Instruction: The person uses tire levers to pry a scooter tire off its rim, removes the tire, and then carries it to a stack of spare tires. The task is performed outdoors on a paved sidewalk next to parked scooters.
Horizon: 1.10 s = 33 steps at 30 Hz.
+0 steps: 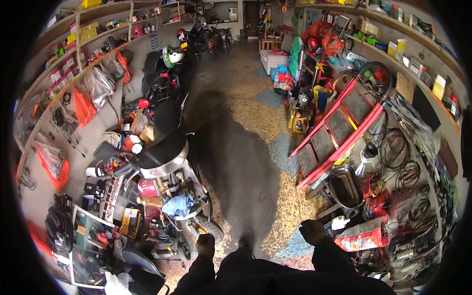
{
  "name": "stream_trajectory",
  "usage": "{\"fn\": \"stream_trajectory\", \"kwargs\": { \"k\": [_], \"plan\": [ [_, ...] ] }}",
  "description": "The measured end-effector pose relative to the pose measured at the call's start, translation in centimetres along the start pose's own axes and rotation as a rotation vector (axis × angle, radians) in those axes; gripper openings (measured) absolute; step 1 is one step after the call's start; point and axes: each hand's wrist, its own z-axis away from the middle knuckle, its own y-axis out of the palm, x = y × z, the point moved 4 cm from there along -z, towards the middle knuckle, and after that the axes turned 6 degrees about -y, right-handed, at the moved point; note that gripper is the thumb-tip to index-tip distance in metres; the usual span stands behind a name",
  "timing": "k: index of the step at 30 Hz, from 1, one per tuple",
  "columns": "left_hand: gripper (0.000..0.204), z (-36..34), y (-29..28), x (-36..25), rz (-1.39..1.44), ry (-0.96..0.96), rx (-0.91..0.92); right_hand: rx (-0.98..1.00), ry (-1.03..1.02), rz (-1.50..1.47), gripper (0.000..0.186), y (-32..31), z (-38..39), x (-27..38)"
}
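My left hand [205, 245] hangs low in front of me, dark against the light, its fingers curled into a fist. Just beyond it is the wheel of a partly stripped motor scooter [164, 160], with a blue cloth [179, 204] lying on its open frame. My right hand [312, 231] is also closed, held over the floor left of a red and white sack [361, 237]. Nothing shows in either hand. A dark oblong basin [346, 187] stands ahead of the right hand, below a leaning red stepladder [339, 129].
A speckled floor [246, 105] with my shadow on it runs ahead between the piles. Parked motorbikes [209, 37] line the far left. Shelves [81, 42] with boxes follow the left wall. Coiled cables [393, 147], bottles and bags crowd the right. A framed glass pane [91, 250] leans at lower left.
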Motion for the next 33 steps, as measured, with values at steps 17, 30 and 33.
{"fn": "stream_trajectory", "kwargs": {
  "k": [17, 30, 33],
  "plan": [
    [0.029, -41.5, 16.6, -12.8, -0.701, -0.077, -0.167, 0.110, 0.174, -0.070, 0.036, 1.3, -46.6, -13.8],
    [0.037, -71.4, 25.3, -12.3, -1.195, -0.337, -0.048, 0.101, -0.230, 0.067, 0.038, -3.5, -93.4, -11.7],
    [0.039, -78.9, 32.2, -12.8, -1.322, -0.229, 0.109, 0.168, -0.116, 0.171, 0.036, -2.2, -98.5, -15.1]
  ]
}}
